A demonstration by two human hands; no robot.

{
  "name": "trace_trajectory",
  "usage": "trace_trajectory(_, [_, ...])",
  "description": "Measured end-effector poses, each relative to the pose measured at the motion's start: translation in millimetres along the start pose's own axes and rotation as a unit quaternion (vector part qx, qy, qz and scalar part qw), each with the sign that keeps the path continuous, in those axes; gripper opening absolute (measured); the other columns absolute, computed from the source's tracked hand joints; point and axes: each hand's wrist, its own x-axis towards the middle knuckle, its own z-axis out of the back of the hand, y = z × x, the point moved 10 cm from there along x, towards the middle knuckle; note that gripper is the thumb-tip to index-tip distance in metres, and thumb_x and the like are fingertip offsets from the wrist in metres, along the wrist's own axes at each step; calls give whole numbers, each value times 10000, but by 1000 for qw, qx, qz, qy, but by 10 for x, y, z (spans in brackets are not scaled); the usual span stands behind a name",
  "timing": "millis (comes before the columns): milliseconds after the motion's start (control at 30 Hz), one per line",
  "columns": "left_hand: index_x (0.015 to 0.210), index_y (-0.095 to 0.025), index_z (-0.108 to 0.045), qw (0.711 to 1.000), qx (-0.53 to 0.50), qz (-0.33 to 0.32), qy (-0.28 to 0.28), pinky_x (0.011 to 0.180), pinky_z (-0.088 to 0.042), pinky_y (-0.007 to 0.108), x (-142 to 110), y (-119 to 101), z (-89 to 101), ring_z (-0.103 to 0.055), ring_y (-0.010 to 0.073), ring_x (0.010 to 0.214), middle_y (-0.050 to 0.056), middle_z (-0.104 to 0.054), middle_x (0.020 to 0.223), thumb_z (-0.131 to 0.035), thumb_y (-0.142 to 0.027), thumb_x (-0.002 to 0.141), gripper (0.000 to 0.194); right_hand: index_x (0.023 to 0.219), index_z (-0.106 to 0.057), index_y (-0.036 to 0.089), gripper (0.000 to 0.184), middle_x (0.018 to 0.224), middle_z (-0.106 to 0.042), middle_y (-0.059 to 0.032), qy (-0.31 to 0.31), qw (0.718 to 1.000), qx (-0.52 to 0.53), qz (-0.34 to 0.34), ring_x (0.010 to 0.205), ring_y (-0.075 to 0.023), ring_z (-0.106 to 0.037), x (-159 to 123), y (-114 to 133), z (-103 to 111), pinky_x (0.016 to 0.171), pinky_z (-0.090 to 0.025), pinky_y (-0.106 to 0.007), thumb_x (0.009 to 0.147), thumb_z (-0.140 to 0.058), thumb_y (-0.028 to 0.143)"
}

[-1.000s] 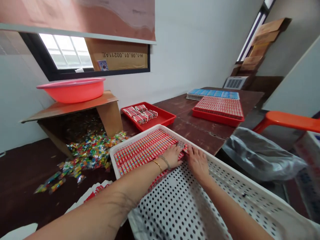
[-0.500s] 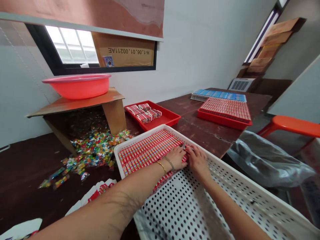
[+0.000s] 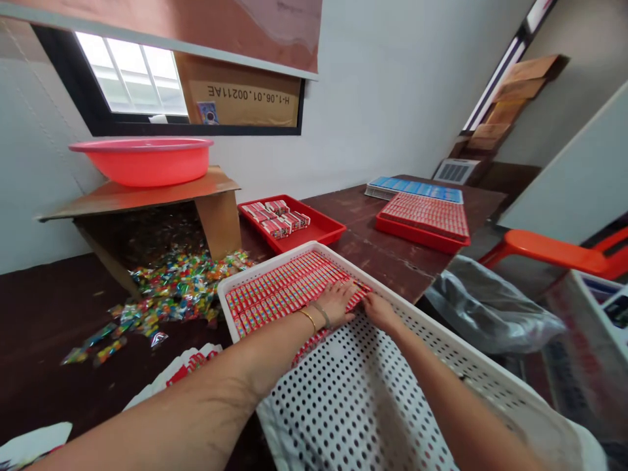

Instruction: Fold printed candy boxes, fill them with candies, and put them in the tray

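Note:
A white perforated tray [image 3: 373,392] stretches in front of me, its far end filled with tight rows of small red boxes [image 3: 275,288] with coloured dots. My left hand [image 3: 335,303], with two bracelets at the wrist, lies over these rows near the tray's right wall. Its fingers are stretched out and resting on the box tops. Beside it, my right hand [image 3: 380,311] has its fingers curled together at the end of a row. They touch the boxes there, but whatever is between the fingertips is hidden.
Wrapped colourful candies [image 3: 181,288] spill from a cardboard box [image 3: 218,222] topped by a pink basin [image 3: 147,162]. Behind the white tray, a red tray [image 3: 318,229] holds small packs. Another red tray [image 3: 417,235] stands farther right. A clear plastic bag [image 3: 490,307] and an orange stool [image 3: 554,252] are right.
My right hand's fingers, spread over the row's end before, are now drawn together lower at its edge. My left hand stays on the rows, fingers flatter. The whole view has shifted slightly.

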Motion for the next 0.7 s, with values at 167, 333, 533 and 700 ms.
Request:
trace_trajectory(167, [1465, -166, -283, 997, 2, 10, 72, 1155, -162, 548, -19, 21, -67, -198, 314, 1440, 141, -231, 1566, -456, -547, 877, 722, 915, -660, 120, 219, 896, -694, -91, -13, 1000, -6, -6, 818, -160, -632, -111, 32, 156, 732, -438, -235, 920, -447, 171])
trace_trajectory(333, [1458, -163, -308, 992, 4, 34, 119, 1135, -155, 602, -368, 59, 161, -179, 339, 1446, 156, -234, 1563, -415, -650, 859, 780, 1155, -600, 109, 364, 1190, -589, -159, -83, 997, 0, 5, 1030, -214, -581, -260, 133, 338, 856, -409, -275, 900, -341, 83])
trace_trajectory(533, [1412, -211, -388, 997, -22, 20, 66, 1153, -207, 550, -1431, -208, 904, -206, 309, 1445, 125, -214, 1574, -599, -457, 837, 660, 1015, -661, 112, 332, 1145, -596, -159, -87, 994, 54, -23, 864, -204, -619, -292, 123, 260, 817, -439, -295, 812, -403, 57])
trace_trajectory(700, [1429, -315, -380, 990, -76, 119, -3, 1174, -243, 457, -2862, -62, 1466, -212, 226, 1452, 39, -232, 1577, -511, -415, 906, 548, 1188, -554, 25, 437, 1210, -544, -255, -130, 979, 121, -104, 1171, -340, -500, -357, 91, 231, 1005, -375, -416, 911, -362, 302])
